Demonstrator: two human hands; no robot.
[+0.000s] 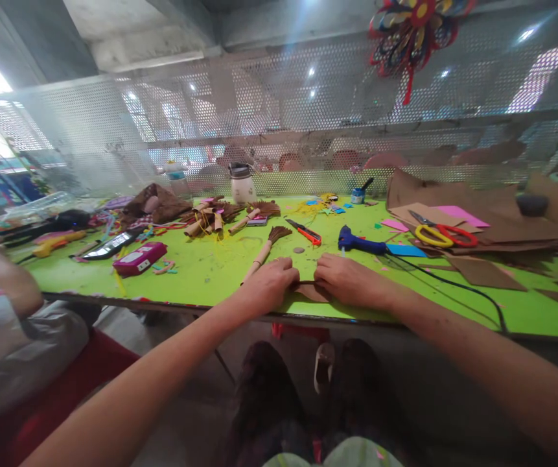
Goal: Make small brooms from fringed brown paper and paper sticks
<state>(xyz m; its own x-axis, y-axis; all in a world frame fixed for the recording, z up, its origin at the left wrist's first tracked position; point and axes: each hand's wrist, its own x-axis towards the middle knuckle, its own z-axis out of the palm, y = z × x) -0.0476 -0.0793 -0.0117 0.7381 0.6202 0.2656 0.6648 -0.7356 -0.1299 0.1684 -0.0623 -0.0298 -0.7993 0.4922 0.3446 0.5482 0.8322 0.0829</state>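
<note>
A small piece of brown paper (pixel 312 292) lies at the front edge of the green table (pixel 196 266), with a darker folded strip along its top. My left hand (pixel 273 284) grips its left end, fingers closed. On the right end, the curled fingers of my right hand (pixel 344 279) are closed on the same paper. A small brown paper broom (pixel 264 253) lies just beyond my left hand. An orange box cutter (pixel 305 232) and a round grey disc (pixel 299 250) sit beyond the paper. The blue glue gun (pixel 361 242) rests behind my right hand.
Scissors (pixel 444 235) lie on brown sheets (pixel 487 269) at the right. The glue gun's black cord (pixel 458 285) curves towards the front edge. A magenta box (pixel 140 258), rolled paper pieces (pixel 205 220) and a white jar (pixel 242 185) stand left. A person (pixel 1 305) sits at far left.
</note>
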